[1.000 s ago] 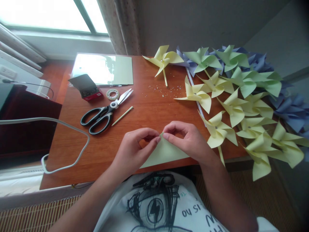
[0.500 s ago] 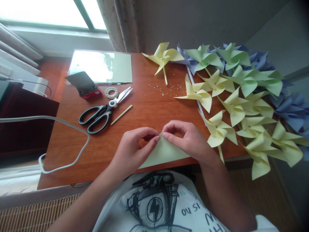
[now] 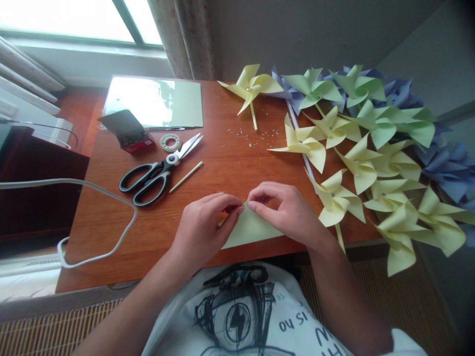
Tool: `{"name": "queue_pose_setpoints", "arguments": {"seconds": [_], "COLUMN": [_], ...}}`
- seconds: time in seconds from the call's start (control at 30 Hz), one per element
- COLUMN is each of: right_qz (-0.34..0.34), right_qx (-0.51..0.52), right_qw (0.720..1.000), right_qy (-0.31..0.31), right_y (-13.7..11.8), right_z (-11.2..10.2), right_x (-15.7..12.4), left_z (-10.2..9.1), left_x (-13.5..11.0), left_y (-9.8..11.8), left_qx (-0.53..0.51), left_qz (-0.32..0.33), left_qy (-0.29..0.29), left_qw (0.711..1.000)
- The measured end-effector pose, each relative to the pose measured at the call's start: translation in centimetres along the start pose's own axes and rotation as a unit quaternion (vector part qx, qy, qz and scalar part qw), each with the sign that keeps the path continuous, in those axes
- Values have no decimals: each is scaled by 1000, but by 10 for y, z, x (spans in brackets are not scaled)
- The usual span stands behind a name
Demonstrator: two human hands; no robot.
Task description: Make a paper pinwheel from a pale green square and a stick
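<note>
A pale yellow-green sheet of paper [image 3: 254, 230] lies at the table's near edge, partly covered by my hands. My left hand [image 3: 210, 220] pinches its far corner between thumb and fingers. Close beside it, my right hand [image 3: 282, 210] grips the same corner from the right, fingertips almost touching the left ones. Whether the corner is rolled or folded is hidden by the fingers. To the left of my hands lie a thin rolled paper stick [image 3: 186, 177] and scissors [image 3: 163, 170] with black-and-grey handles, blades partly apart.
A tape roll [image 3: 170, 143], an opened small box [image 3: 129, 133] and a glossy stack of paper [image 3: 189, 104] sit at the back left. Several pinwheels [image 3: 333, 195] in yellow, green and blue crowd the right side. A white cable [image 3: 111, 190] crosses the left edge. Paper bits [image 3: 254, 138] are scattered mid-table.
The sheet's near edge has moved slightly away from me, and less of the sheet shows between my hands. Both hands keep their pinch on the corner.
</note>
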State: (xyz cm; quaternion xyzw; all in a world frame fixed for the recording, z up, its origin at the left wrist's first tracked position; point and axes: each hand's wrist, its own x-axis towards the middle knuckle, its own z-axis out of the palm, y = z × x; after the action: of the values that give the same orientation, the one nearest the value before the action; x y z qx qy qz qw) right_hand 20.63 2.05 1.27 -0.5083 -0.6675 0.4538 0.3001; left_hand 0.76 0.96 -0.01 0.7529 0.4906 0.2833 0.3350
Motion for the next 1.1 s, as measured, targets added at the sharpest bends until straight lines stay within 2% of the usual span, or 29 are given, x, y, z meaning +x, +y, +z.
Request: {"name": "queue_pose_setpoints", "arguments": {"seconds": [0.07, 0.13, 0.2, 0.23, 0.3, 0.4, 0.6, 0.77, 1.1], "right_qz": [-13, -16, -19, -19, -18, -20, -27, -31, -45], "right_qx": [-16, -25, -34, -40, -61, -107, -164, -192, -261], "right_qw": [1000, 998, 997, 996, 993, 987, 978, 973, 957], "right_qy": [21, 48, 71, 81, 97, 117, 126, 125, 121], "right_y": [5, 11, 17, 20, 25, 31, 39, 42, 44], "right_z": [3, 8, 12, 14, 17, 20, 25, 27, 30], "right_x": [6, 13, 21, 24, 30, 38, 45, 45, 43], "left_z": [2, 3, 5, 7, 13, 24, 37, 39, 44], "left_x": [0, -1, -5, -9, -17, -30, -39, -38, -39], "left_y": [1, 6, 15, 19, 26, 27, 15, 12, 11], "left_qx": [116, 229, 290, 298, 310, 336, 353, 350, 388], "left_qz": [21, 47, 81, 107, 143, 162, 132, 121, 135], "left_qy": [31, 63, 74, 71, 30, -14, -56, -74, -79], "left_qw": [993, 970, 951, 946, 940, 928, 924, 926, 908]}}
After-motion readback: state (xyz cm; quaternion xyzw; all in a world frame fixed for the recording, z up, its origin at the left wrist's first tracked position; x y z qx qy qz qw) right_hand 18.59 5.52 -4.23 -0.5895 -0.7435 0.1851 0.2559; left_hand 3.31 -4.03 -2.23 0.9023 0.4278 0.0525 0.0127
